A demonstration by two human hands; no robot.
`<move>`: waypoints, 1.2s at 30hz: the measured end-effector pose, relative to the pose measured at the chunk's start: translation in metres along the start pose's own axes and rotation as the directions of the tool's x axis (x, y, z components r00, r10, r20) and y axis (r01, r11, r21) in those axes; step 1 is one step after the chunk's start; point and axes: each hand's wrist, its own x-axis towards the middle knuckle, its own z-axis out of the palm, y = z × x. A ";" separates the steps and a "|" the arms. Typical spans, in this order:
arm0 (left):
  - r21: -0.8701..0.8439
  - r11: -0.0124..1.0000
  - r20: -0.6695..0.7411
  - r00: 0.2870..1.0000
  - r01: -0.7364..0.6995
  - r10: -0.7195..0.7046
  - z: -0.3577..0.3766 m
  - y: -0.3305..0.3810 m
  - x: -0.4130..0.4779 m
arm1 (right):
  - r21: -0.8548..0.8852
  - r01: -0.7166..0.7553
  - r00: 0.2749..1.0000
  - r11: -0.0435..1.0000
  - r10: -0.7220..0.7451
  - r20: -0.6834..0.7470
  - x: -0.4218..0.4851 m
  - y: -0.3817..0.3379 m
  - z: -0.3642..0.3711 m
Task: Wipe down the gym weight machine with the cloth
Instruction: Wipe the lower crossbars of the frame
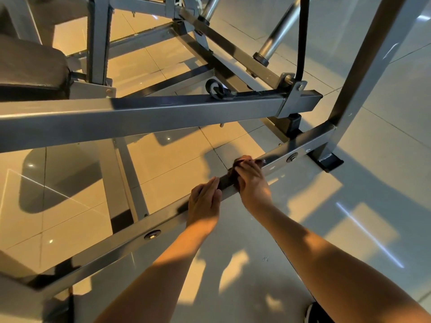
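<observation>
The right hand (253,180) has its grip clamped on a dark cloth (233,172), fingers curled over it, pressing it onto the low bar (282,159) of the weight machine (163,108). The left hand (205,200) rests on the same bar just beside it, grip loose, fingers straight and together. The right hand hides most of the cloth.

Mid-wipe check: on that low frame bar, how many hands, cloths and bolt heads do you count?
Hands: 2, left hand and right hand, both on the low bar
Cloths: 1, the cloth under the right hand
Bolt heads: 2
Total: 5
</observation>
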 end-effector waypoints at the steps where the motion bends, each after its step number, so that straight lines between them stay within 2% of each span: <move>1: -0.041 0.999 0.018 1.000 0.011 -0.011 -0.002 0.001 0.000 | 0.010 0.045 0.999 0.999 -0.045 0.010 -0.007 -0.004 0.003; 4: -0.176 0.979 0.081 0.992 0.105 -0.092 -0.012 0.006 0.000 | 0.078 0.091 0.995 0.993 -0.093 0.023 -0.021 -0.022 -0.001; 7: -0.295 0.946 0.135 0.986 0.133 -0.097 -0.022 0.012 -0.002 | 0.222 -0.183 0.979 0.958 0.157 0.130 -0.023 -0.045 -0.024; 9: -0.418 0.894 0.152 0.983 0.160 -0.104 -0.027 0.022 -0.015 | 0.311 -0.260 0.964 0.914 0.231 0.129 -0.026 -0.054 -0.034; 11: -0.545 0.819 0.144 0.982 0.180 -0.120 -0.028 0.034 -0.030 | 0.416 -0.297 0.955 0.859 0.278 0.108 -0.033 -0.065 -0.042; 14: -0.723 0.650 0.180 0.972 0.235 -0.150 -0.029 0.051 -0.046 | 0.609 -0.370 0.926 0.702 0.334 0.177 -0.050 -0.077 -0.050; 15: -0.724 0.653 0.172 0.974 0.225 -0.145 -0.028 0.055 -0.046 | 0.645 -0.374 0.924 0.667 0.329 0.195 -0.056 -0.079 -0.054; 17: -0.670 0.714 0.156 0.979 0.202 -0.131 -0.028 0.061 -0.046 | 0.643 -0.369 0.928 0.672 0.309 0.209 -0.066 -0.079 -0.059; 19: -0.637 0.743 0.112 0.978 0.205 -0.174 -0.025 0.067 -0.046 | 0.577 -0.351 0.936 0.737 0.270 0.225 -0.068 -0.072 -0.062; 21: -0.586 0.784 0.045 0.974 0.205 -0.221 -0.022 0.066 -0.044 | 0.516 -0.313 0.946 0.798 0.213 0.244 -0.067 -0.063 -0.067; 23: -0.505 0.850 -0.064 0.975 0.150 -0.211 -0.018 0.060 -0.037 | 0.468 -0.256 0.958 0.846 0.159 0.237 -0.062 -0.049 -0.071; 25: -0.337 0.934 -0.190 0.963 0.119 -0.191 -0.015 0.045 -0.021 | 0.380 -0.180 0.971 0.907 0.103 0.215 -0.053 -0.035 -0.072; 27: -0.116 0.978 -0.219 0.956 0.171 -0.193 -0.008 0.033 -0.003 | 0.294 -0.089 0.982 0.952 0.035 0.184 -0.039 -0.022 -0.067; 29: 0.059 0.978 -0.185 0.965 0.199 -0.185 0.005 0.030 0.005 | 0.240 0.000 0.984 0.971 -0.043 0.171 -0.024 -0.013 -0.061; 31: 0.139 0.966 -0.211 0.960 0.217 -0.186 0.025 0.041 0.007 | 0.250 0.039 0.984 0.968 -0.081 0.159 -0.010 -0.001 -0.058; 33: 0.134 0.977 -0.273 0.953 0.168 -0.127 0.048 0.063 0.014 | 0.285 0.068 0.992 0.956 -0.095 0.082 0.006 0.017 -0.058; 34: 0.151 0.984 -0.276 0.960 0.097 -0.053 0.060 0.073 0.019 | 0.293 0.080 0.993 0.953 -0.100 0.054 0.014 0.028 -0.058; 36: 0.227 0.970 -0.202 0.970 -0.090 0.138 0.079 0.095 0.031 | 0.301 0.056 0.992 0.952 -0.087 0.090 0.029 0.041 -0.069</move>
